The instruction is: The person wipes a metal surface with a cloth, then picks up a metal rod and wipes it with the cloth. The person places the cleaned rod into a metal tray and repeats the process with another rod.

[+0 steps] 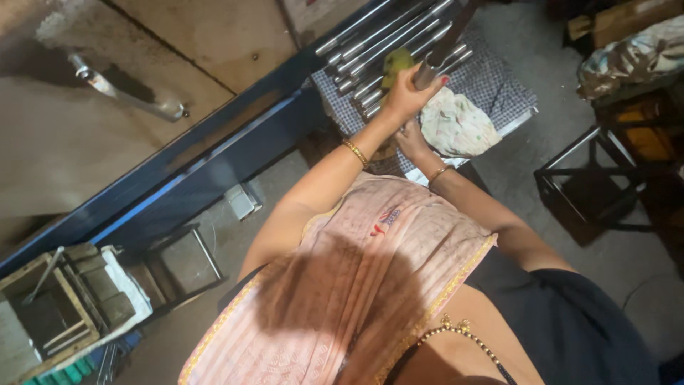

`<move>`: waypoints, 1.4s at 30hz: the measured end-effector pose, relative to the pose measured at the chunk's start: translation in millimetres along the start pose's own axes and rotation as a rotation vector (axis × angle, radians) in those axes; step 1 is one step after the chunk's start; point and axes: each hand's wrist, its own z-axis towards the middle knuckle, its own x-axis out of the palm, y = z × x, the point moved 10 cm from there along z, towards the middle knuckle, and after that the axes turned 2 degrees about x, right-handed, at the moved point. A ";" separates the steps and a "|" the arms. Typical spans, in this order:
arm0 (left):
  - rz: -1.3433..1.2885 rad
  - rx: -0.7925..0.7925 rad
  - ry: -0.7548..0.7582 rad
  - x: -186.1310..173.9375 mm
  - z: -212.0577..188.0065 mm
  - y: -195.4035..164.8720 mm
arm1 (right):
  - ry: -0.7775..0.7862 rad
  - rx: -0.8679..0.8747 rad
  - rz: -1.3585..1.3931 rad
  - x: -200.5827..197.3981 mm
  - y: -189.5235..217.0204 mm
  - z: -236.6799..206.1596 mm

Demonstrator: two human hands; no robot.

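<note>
Yellow-green cloth (396, 63) clutched in the left hand (405, 94) over a metal rod (436, 58), right hand (413, 140) resting half-curled beside a floral rag (459, 127), rods lying side by side (377, 44) on a checkered cloth (499, 85), blue beam (214, 153) alongside.

the checked cloth (491, 85) covers the bench. on the cloth lies a row of long metal rods (385, 43). the left hand (405, 93) is on the cloth, closed around a yellow rag (396, 64) and the end of a metal bar (427, 71). the right hand (413, 139) rests at the cloth's near edge, touching a pale flowery rag (459, 125). a black metal stool (598, 178) stands right of the cloth.
</note>
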 end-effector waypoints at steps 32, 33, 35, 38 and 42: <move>0.840 -0.663 0.409 -12.7 -63.4 37.7 | -0.826 0.718 1.545 -112.6 -40.2 42.2; 0.875 -0.651 0.421 -8.9 -66.7 37.1 | -0.838 0.771 1.555 -110.6 -44.4 35.8; 0.937 -0.624 0.448 -3.7 -69.9 37.7 | -0.844 0.836 1.530 -110.8 -51.9 27.4; 0.999 -0.588 0.480 0.9 -70.9 39.8 | -0.834 0.856 1.485 -123.7 -57.8 25.8; 1.078 -0.481 0.465 -9.2 -70.0 39.7 | -0.833 0.773 1.528 -135.6 -64.1 37.5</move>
